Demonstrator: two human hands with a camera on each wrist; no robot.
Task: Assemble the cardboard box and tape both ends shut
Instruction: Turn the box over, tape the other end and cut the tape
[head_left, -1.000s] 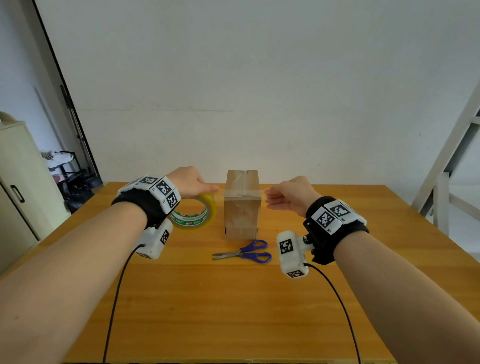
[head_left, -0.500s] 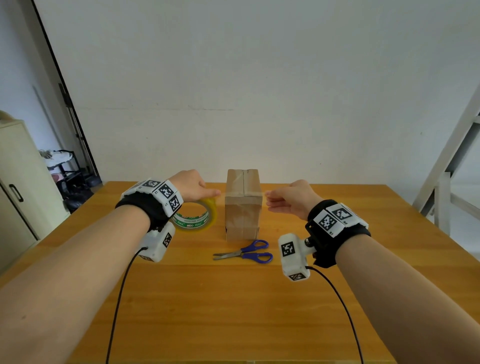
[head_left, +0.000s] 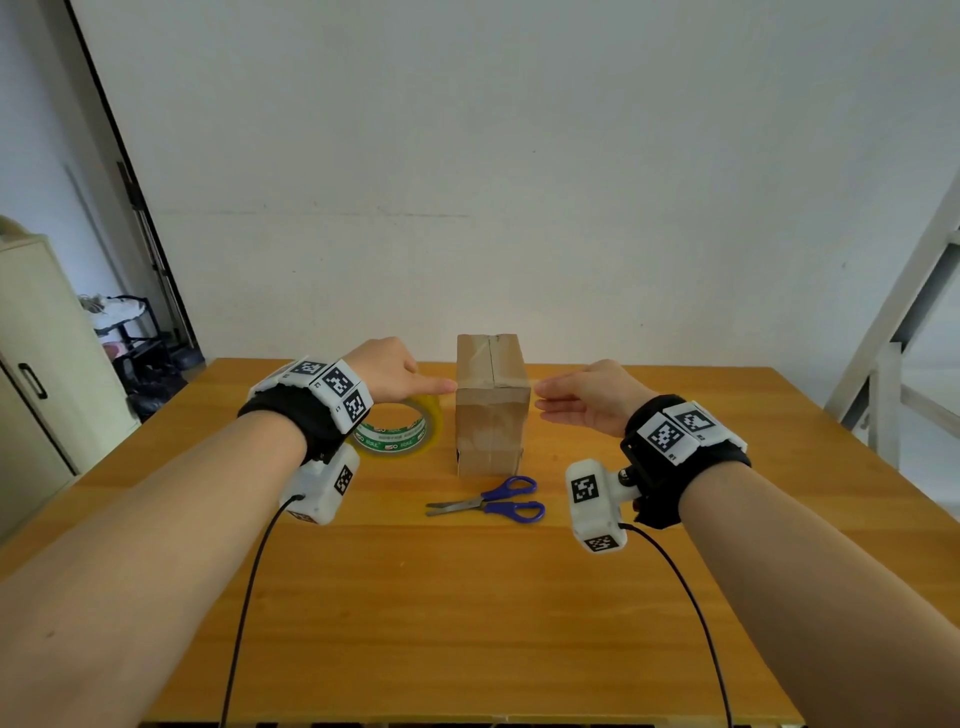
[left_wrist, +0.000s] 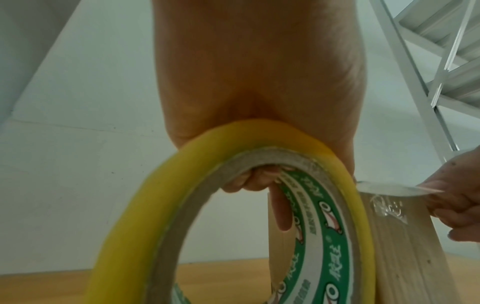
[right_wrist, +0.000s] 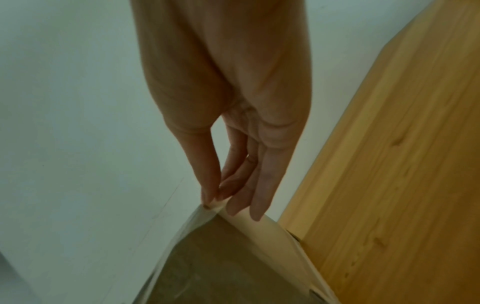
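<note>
A small brown cardboard box (head_left: 492, 415) stands upright in the middle of the wooden table, its top flaps closed. My left hand (head_left: 395, 375) is just left of the box and grips a yellow tape roll (head_left: 400, 434). The left wrist view shows its fingers (left_wrist: 249, 182) curled through the roll's (left_wrist: 335, 236) core. A clear tape strip (left_wrist: 389, 188) runs from the roll over the box top (left_wrist: 405, 236) to my right hand (head_left: 587, 396). In the right wrist view, thumb and forefinger pinch the tape end (right_wrist: 213, 204) at the box's (right_wrist: 233, 267) upper edge.
Blue-handled scissors (head_left: 491, 503) lie closed on the table (head_left: 467, 623) just in front of the box. A cream cabinet (head_left: 36, 384) stands off the table's left side. A white metal frame (head_left: 893, 364) leans at the right.
My left hand with the roll has shifted slightly right, closer to the box's top edge. The right hand has hardly moved.
</note>
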